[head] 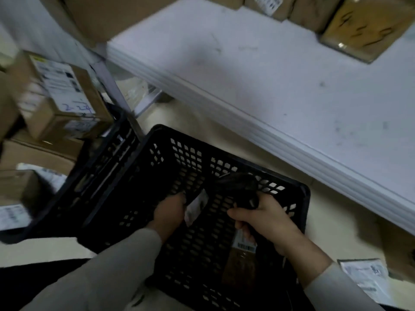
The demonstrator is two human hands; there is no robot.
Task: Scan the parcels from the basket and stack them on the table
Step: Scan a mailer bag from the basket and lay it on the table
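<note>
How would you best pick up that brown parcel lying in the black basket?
Pinch the brown parcel across its long edges near the unlabelled end, coming straight down from above. It appears to lie flat on the basket floor, so only its top is exposed, and the right hand, gripping the scanner, hovers over its labelled end.

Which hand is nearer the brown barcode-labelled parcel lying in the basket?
Right. The right hand, gripping the scanner, sits just over the labelled end of the brown parcel; the left hand is farther left, at a small white-labelled packet.
</note>
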